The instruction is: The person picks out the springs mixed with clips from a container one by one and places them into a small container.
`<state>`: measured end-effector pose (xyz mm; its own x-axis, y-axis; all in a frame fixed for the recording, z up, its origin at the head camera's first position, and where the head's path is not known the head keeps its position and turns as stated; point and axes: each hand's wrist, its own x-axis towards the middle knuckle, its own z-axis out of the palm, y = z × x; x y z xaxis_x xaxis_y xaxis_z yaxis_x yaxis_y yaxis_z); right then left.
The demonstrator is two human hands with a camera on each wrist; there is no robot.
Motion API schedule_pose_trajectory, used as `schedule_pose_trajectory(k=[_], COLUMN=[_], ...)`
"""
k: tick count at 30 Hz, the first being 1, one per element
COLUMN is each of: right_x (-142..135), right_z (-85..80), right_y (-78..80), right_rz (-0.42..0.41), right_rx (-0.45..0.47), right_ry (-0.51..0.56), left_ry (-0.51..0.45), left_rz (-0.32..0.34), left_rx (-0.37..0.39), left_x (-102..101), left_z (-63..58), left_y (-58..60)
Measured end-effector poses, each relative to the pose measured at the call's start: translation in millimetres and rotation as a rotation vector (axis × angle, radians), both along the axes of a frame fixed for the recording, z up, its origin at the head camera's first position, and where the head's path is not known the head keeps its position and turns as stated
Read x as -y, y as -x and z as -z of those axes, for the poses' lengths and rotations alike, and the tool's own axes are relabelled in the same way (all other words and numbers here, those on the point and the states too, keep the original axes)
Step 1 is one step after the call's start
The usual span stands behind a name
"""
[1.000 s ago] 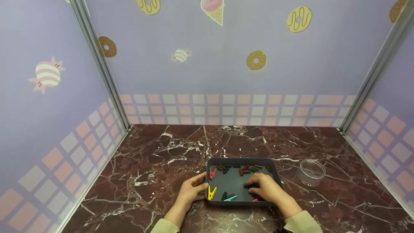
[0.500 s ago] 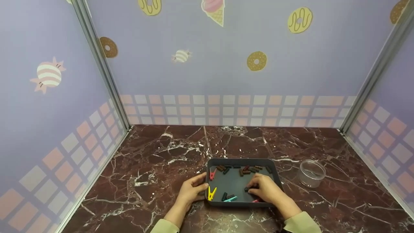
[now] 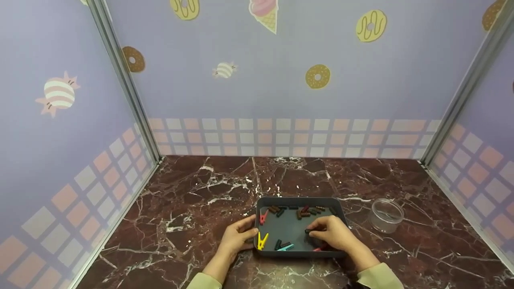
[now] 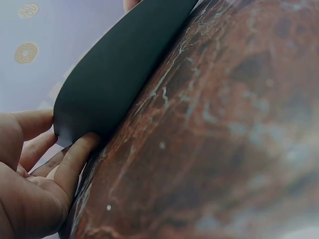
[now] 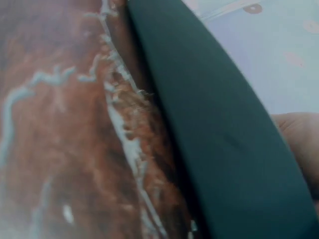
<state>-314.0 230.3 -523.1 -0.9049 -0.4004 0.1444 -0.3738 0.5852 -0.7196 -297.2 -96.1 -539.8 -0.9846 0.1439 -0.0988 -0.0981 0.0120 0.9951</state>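
The right hand point(image 3: 331, 232) on my head feed pinches a small black piece point(image 3: 307, 231) between thumb and forefinger, above the floor of the dark tray point(image 3: 291, 228); I can't tell whether the piece touches the floor. I judge the work as under way: that piece is picked out but not let go. Brown and dark pieces point(image 3: 305, 214) lie along the far wall, and a dark pair point(image 3: 278, 244) sits near the near wall beside a teal clip point(image 3: 286, 247). A red clip point(image 3: 263, 217) and a yellow clip point(image 3: 262, 241) are by the left wall. Which of these count as dealt with I can't say, but plenty lie loose.

For pose, I have the right forearm angling in over the tray's near right corner, its palm turned down and inward. The left hand point(image 3: 239, 235) comes from the other side, grasping no piece, its fingers and thumb spread against the tray's outer left wall, as if to steady it. My left wrist feed confirms that contact. A clear cup point(image 3: 385, 218) stands apart, right of the tray on the tabletop point(image 3: 180, 249)
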Motion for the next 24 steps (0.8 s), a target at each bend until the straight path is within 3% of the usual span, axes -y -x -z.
schedule_pose_trajectory(k=[9,24], right_x=[-11.3,-49.5], right_z=[-11.9,-44.6], right_y=[-0.4,-4.9], right_rz=[-0.018,0.138], right_rx=[0.042,0.011], right_ry=[0.100,0.140], left_ry=[-0.013,-0.003], left_rz=[0.011,0.002], left_rx=[-0.014,-0.016], left_x=[0.1,0.7], left_z=[1.2,0.4], left_y=[-0.7,-1.1])
